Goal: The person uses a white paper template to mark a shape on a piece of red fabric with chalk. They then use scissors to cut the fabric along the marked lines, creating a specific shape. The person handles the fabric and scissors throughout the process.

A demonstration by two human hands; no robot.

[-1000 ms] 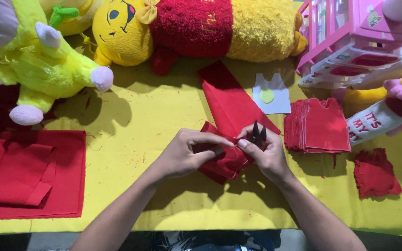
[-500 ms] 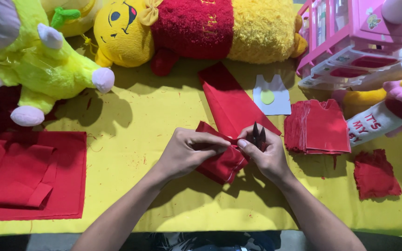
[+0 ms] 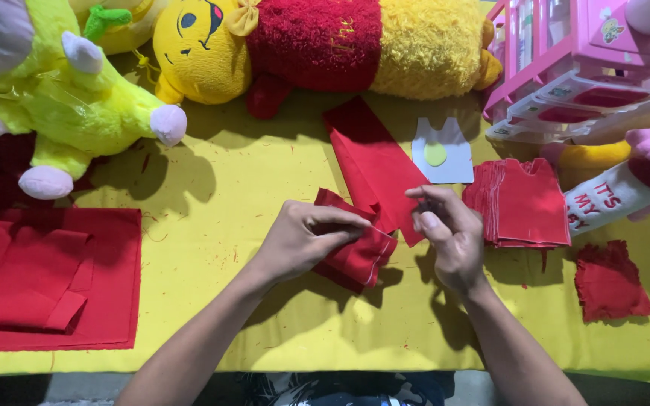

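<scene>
My left hand (image 3: 306, 239) presses down on a folded bundle of red fabric (image 3: 359, 259) in the middle of the yellow tablecloth (image 3: 250, 173). My right hand (image 3: 451, 234) is just right of the bundle. Its fingers are curled shut at the lower edge of a long red fabric strip (image 3: 370, 154), which runs up toward the plush toys. A small dark tool, apparently scissors, is almost hidden inside those fingers. The two hands are close together and do not touch.
A stack of cut red pieces (image 3: 528, 201) lies right of my right hand, with a white paper pattern (image 3: 445, 154) above and a red scrap (image 3: 611, 282) lower right. Large red cloth (image 3: 47, 278) lies left. Plush toys (image 3: 302, 45) and a pink drawer unit (image 3: 588, 60) line the back.
The dark blades that stuck up between my hands are now tucked into my right hand. My left fingers have slid right over the bundle.
</scene>
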